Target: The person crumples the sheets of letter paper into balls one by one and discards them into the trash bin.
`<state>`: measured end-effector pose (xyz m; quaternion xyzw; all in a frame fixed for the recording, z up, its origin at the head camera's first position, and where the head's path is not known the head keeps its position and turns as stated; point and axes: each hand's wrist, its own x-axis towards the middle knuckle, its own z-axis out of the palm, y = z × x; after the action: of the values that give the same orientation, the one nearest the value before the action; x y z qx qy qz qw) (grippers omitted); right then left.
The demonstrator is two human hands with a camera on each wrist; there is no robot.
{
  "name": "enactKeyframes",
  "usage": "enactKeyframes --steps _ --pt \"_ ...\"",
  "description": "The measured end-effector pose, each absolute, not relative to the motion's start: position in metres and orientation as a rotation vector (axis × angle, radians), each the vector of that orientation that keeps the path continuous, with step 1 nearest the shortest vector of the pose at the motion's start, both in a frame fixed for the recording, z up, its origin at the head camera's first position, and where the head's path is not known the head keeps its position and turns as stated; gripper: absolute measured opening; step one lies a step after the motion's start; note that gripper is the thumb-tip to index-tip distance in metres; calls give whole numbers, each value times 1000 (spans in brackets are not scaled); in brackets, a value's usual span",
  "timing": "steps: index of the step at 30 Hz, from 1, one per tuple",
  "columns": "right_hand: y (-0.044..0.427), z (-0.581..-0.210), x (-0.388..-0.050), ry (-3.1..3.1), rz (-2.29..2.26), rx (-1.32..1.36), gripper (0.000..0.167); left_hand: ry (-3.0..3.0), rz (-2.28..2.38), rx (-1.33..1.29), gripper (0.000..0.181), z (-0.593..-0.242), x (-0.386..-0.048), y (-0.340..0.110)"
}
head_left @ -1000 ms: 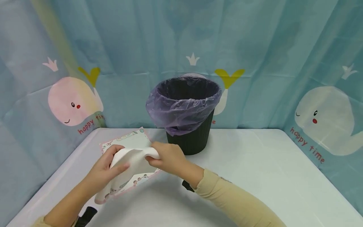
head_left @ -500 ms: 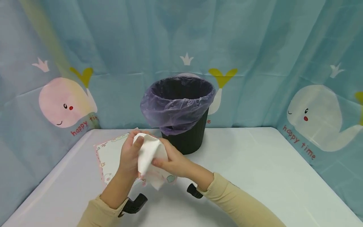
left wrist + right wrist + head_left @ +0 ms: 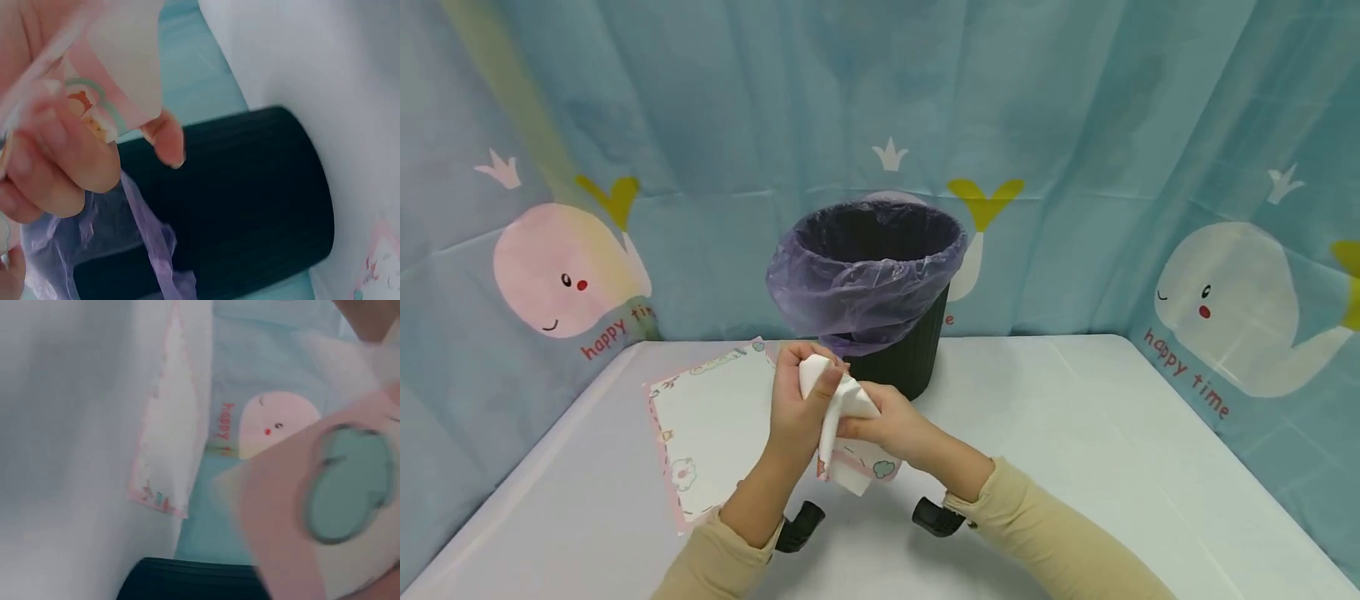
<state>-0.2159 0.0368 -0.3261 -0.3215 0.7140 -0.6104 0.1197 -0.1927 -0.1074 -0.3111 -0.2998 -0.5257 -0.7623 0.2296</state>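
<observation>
In the head view, crumpled paper [image 3: 857, 402], likely light, soft and best held by its folds, is gripped by left hand [image 3: 797, 408] and right hand [image 3: 897, 423] at six o'clock from the bin [image 3: 917, 354], bunched smaller than earlier, its print shown at ten o'clock in the left wrist view, at four in the right.

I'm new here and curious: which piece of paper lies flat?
The pink-bordered sheet on the table, left of the bin; the other paper is bunched up between the left hand and right hand.
</observation>
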Motion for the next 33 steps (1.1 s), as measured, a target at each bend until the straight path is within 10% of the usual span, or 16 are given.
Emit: enactKeyframes --steps 10,19,25,33 --pt "48 -316 -212 2333 -1866 -722 24 -1575 -2074 -784 82 -321 -193 -95" --pt "68 -319 -200 2244 -1600 -960 52 -1248 -2322 -289 11 -296 -201 -86" --pt "77 -319 -194 2166 -1711 -909 52 -1204 -2434 -351 9 -289 -197 -78" --pt "90 -314 -197 2486 -1988 -1178 11 -1618 -2187 -331 14 -290 -199 -77"
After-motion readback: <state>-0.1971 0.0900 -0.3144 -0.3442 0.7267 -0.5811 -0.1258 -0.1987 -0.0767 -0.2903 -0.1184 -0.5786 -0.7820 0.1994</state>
